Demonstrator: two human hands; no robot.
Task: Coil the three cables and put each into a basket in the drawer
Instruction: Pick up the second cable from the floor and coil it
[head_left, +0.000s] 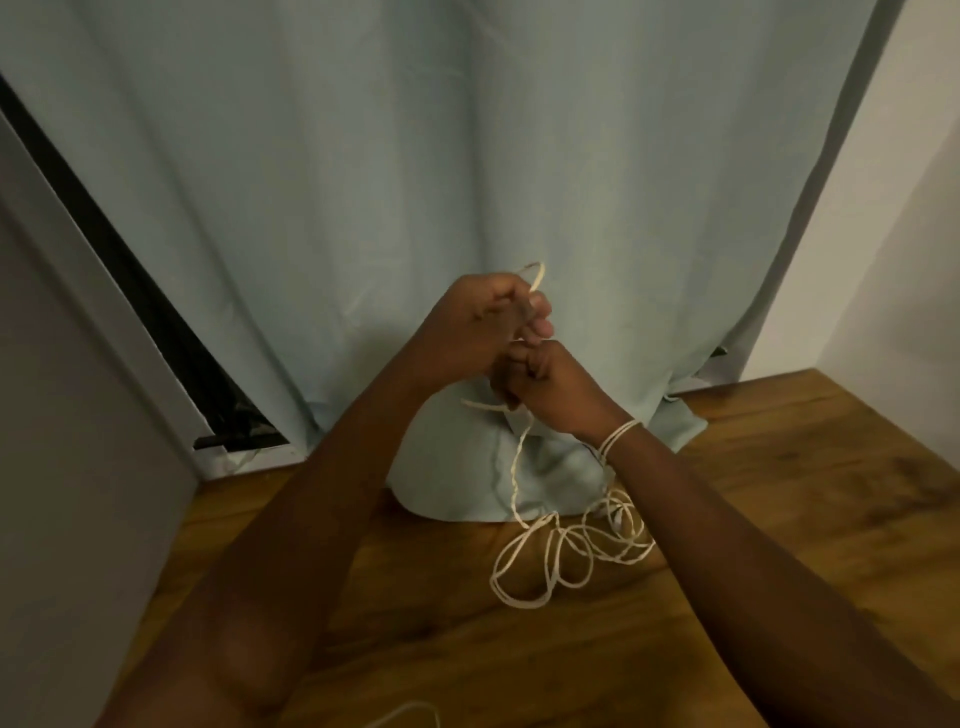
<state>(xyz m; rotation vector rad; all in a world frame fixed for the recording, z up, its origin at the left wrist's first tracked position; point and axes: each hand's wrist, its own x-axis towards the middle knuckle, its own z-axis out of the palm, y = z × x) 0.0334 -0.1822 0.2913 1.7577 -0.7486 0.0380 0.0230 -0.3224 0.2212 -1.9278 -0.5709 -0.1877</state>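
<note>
A thin white cable (558, 558) lies in loose loops on the wooden floor and rises to my hands, which are raised together in front of the curtain. My left hand (491, 322) grips the cable, and a small loop of it sticks up above the fingers. Just below, my right hand (540, 384) is curled round the same cable, with a strand hanging down from it to the floor loops. Several turns of white cable also wrap my right wrist. No drawer or basket is in view.
A pale blue curtain (467, 156) hangs behind my hands and bunches on the wooden floor (779, 493). A grey panel (78, 364) with a dark gap stands at the left. A white wall (893, 208) is at the right. Another white cable piece (410, 714) shows at the bottom edge.
</note>
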